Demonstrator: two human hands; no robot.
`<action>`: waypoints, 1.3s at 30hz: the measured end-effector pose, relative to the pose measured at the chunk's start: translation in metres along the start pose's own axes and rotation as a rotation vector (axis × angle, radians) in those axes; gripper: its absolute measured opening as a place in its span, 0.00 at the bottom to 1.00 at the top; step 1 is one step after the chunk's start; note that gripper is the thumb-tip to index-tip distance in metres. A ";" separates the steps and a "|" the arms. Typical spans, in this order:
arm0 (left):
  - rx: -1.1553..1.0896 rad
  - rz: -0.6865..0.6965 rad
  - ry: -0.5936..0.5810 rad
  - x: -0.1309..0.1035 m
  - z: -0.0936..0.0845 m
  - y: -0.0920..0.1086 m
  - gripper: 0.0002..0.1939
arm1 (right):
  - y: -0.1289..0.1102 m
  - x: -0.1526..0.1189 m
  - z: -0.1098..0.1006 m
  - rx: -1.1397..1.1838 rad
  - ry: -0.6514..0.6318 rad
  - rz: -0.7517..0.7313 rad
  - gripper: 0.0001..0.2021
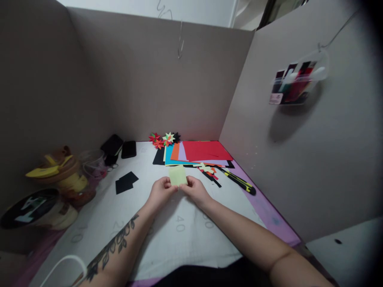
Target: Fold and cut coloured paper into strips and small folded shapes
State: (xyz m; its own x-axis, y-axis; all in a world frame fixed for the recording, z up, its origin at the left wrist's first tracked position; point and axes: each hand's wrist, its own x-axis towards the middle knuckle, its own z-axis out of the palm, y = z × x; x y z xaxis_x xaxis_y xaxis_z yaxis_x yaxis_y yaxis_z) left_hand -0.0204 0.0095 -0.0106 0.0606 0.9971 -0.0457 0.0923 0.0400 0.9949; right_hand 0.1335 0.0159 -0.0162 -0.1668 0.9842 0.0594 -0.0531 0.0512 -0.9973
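Between my two hands is a pale yellow-green paper square [178,175], raised a little off the white table covering. My left hand [161,191] pinches its lower left side, thumb in front and fingers curled behind. On the lower right, my right hand [196,190] grips the same paper between thumb and fingers. Two overlapping black paper squares [125,183] lie to the left. Beyond the right hand are cut strips of paper [208,170] in cream, red, orange and black. A yellow-and-black utility knife [239,182] rests to their right.
Stacked coloured sheets [206,151] lie at the back, with several folded paper stars [163,139] beside them. Black cases [129,149], a clear cup [93,161] and pots [67,175] line the left. Grey panels [158,79] enclose the table; a clear pouch [295,83] hangs right.
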 end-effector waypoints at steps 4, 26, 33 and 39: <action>-0.019 0.003 0.004 0.000 0.002 -0.001 0.14 | -0.003 -0.003 0.009 -0.012 0.054 0.099 0.10; 0.013 -0.082 -0.019 -0.001 -0.007 0.003 0.16 | 0.004 0.010 -0.024 0.069 0.121 0.096 0.13; 0.062 -0.080 -0.123 -0.007 0.001 0.007 0.15 | 0.007 0.005 -0.014 0.055 0.013 0.011 0.12; -0.087 0.010 0.020 -0.004 0.001 0.012 0.15 | 0.005 0.002 -0.014 0.004 0.003 -0.032 0.12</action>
State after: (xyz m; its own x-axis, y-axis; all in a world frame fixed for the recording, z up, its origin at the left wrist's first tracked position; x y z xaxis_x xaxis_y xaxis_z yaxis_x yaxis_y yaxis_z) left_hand -0.0182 0.0062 0.0015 0.0414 0.9985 -0.0350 0.0054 0.0348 0.9994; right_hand 0.1469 0.0205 -0.0221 -0.1619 0.9825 0.0916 -0.0624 0.0824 -0.9946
